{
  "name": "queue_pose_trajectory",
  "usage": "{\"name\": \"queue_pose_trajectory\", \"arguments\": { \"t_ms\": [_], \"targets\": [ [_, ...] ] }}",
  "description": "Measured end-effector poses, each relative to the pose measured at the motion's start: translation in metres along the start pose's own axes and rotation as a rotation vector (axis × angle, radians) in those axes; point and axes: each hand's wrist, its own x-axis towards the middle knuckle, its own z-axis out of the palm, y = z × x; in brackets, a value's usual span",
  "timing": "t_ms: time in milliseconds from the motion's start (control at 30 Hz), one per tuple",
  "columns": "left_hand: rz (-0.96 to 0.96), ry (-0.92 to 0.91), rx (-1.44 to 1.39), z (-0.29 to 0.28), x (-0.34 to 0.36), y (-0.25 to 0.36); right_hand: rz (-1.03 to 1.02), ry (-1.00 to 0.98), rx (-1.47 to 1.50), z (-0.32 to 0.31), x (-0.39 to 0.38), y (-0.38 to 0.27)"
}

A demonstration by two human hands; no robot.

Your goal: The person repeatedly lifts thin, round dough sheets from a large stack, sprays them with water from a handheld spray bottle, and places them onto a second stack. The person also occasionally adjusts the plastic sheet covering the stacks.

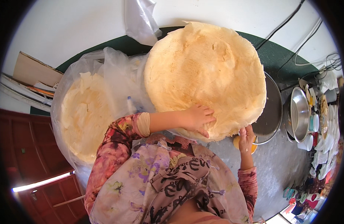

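Note:
A large round stack of thin, pale golden flatbread with ragged edges fills the upper middle. My left hand lies on its near part, fingers curled over the crumpled sheets and thumb pointing down. My right hand grips the right front edge from below, fingertips at the rim. To the left, a second round pile of flatbread sits inside a cloudy plastic bag. A dark round griddle is partly hidden behind the big stack, with an orange container below my right hand.
At the right are steel bowls, white tubs, cables and clutter along a grey floor. Cardboard panels lean at the upper left above maroon doors. A plastic sheet hangs on the back wall.

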Motion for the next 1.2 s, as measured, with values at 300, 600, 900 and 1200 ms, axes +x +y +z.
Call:
{"name": "queue_pose_trajectory", "arguments": {
  "t_ms": [300, 600, 900, 1200],
  "targets": [
    [-0.383, 0.440, 0.138, -0.045, -0.035, -0.074, 0.054, 0.218, -0.189, 0.016, -0.006, 0.010],
    [-0.498, 0.251, 0.143, -0.015, -0.080, -0.060, -0.094, 0.360, -0.613, -0.019, 0.026, -0.041],
    [-0.530, 0.357, 0.106, 0.000, -0.093, -0.064, -0.128, -0.563, -0.936, 0.038, 0.053, -0.060],
    [-0.410, 0.793, -0.052, 0.032, -0.152, -0.063, -0.216, -0.431, -0.628, 0.044, 0.055, -0.070]
  ]
}}
